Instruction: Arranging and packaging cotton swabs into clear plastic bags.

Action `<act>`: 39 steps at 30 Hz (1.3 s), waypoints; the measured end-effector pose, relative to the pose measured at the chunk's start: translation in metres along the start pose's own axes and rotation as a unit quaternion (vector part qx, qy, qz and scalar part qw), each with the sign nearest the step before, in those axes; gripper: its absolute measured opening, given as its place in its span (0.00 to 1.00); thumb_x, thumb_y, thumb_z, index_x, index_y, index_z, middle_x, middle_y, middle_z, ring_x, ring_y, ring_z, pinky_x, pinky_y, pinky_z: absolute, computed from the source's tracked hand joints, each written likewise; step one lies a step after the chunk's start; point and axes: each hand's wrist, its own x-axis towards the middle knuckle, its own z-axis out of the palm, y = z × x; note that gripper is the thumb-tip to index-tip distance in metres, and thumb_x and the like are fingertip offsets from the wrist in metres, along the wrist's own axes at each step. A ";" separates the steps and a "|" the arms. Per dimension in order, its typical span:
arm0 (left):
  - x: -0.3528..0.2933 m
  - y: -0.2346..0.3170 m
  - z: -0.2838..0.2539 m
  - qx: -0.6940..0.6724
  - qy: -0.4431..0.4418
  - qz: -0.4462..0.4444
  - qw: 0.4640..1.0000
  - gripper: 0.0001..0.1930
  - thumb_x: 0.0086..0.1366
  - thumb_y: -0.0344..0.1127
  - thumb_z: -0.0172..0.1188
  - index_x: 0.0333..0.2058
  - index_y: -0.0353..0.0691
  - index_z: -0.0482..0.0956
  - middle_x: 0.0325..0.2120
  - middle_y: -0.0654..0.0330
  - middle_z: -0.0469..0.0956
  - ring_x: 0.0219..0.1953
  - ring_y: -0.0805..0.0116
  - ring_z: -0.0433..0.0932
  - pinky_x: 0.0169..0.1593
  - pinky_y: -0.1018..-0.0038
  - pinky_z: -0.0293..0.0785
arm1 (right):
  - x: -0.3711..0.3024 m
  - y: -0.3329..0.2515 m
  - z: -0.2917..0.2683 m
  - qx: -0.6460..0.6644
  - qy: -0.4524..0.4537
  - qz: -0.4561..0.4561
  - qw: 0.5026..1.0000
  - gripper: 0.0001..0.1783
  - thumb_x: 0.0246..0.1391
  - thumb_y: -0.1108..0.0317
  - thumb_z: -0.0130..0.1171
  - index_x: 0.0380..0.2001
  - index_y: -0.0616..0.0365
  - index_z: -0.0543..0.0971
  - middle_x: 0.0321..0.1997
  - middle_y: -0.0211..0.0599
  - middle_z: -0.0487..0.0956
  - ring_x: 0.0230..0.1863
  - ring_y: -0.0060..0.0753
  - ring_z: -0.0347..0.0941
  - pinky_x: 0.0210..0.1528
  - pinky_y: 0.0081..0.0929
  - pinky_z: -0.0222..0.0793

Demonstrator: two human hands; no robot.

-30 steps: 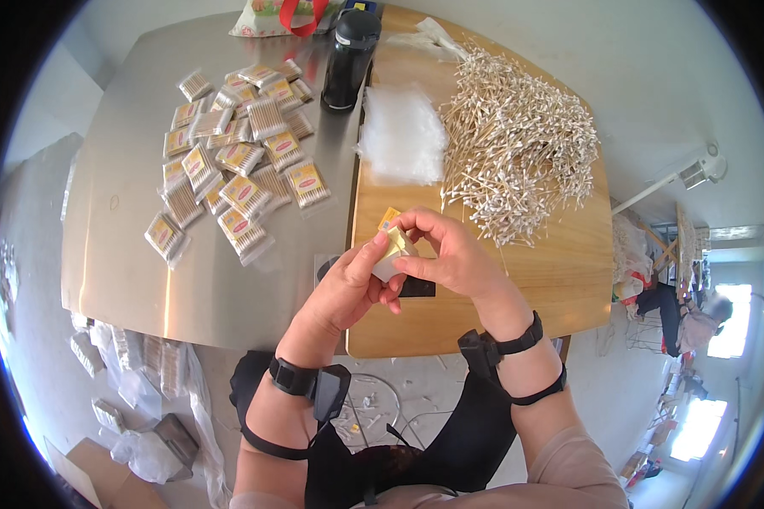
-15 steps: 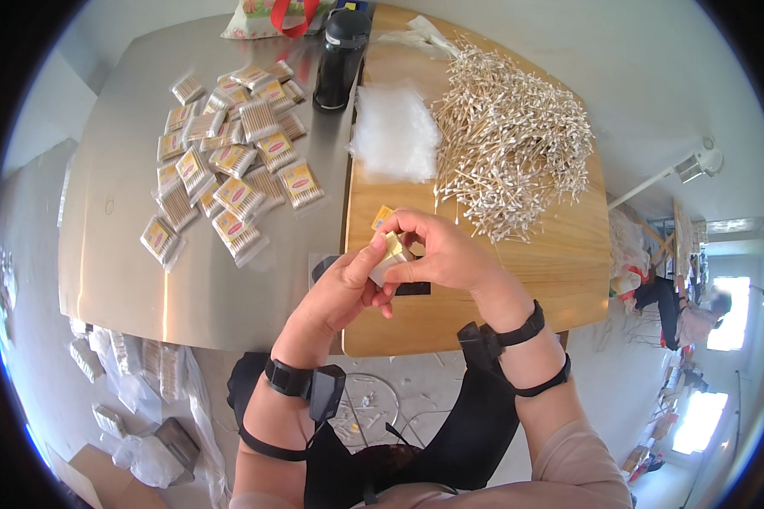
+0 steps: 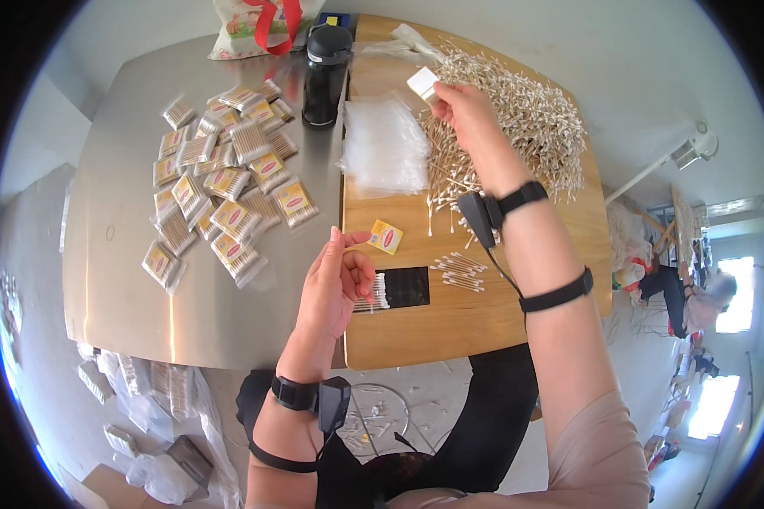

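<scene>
My right hand point(image 3: 460, 109) pinches a small white stack of cards point(image 3: 423, 85) over the far middle of the wooden table, beside a heap of cotton swabs point(image 3: 518, 127). My left hand point(image 3: 335, 284) is near the seam of the two tables, its thumb and forefinger stretched apart and the other fingers loosely curled, holding nothing I can see. Under and beside it lies a black rectangular mat point(image 3: 411, 286) with a row of swabs point(image 3: 379, 293) on its left part, partly covered by the hand. A yellow printed card point(image 3: 386, 237) lies just above the mat.
Several loose swabs point(image 3: 459, 273) lie right of the mat. Clear plastic bags point(image 3: 387, 144) are stacked at the wooden table's left edge. Filled swab packets point(image 3: 229, 174) are piled on the metal table point(image 3: 115, 254). A black bottle point(image 3: 326, 78) and a floral bag point(image 3: 242, 32) stand farther back.
My right hand has moved away from the left, up and right, carrying the white stack. My left hand has let go of it, opening slightly. The mat, swabs and yellow card are uncovered.
</scene>
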 end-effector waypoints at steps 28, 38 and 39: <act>0.010 -0.020 -0.017 0.261 0.110 0.336 0.898 0.13 0.77 0.36 0.47 0.48 0.31 0.72 0.41 0.54 0.79 0.44 0.66 0.80 0.54 0.71 0.75 | -0.271 0.078 -0.037 -0.313 0.081 -0.296 0.899 0.08 0.54 0.78 0.61 0.38 0.59 0.81 0.40 0.39 0.80 0.43 0.44 0.75 0.46 0.34 0.71; 0.006 -0.025 -0.031 0.303 0.051 0.323 0.895 0.31 0.79 0.54 0.27 0.57 0.31 0.66 0.56 0.46 0.72 0.61 0.55 0.69 0.69 0.62 0.58 | -0.293 0.082 0.018 -0.407 -0.124 -0.315 0.848 0.29 0.48 0.63 0.68 0.52 0.69 0.76 0.58 0.50 0.73 0.63 0.52 0.66 0.64 0.43 0.65; 0.006 -0.028 -0.032 0.305 0.052 0.320 0.895 0.31 0.79 0.54 0.27 0.57 0.31 0.66 0.56 0.46 0.72 0.61 0.55 0.69 0.69 0.62 0.58 | -0.296 0.084 0.023 -0.425 -0.142 -0.304 0.841 0.36 0.47 0.60 0.69 0.56 0.72 0.72 0.63 0.53 0.69 0.68 0.55 0.61 0.68 0.46 0.60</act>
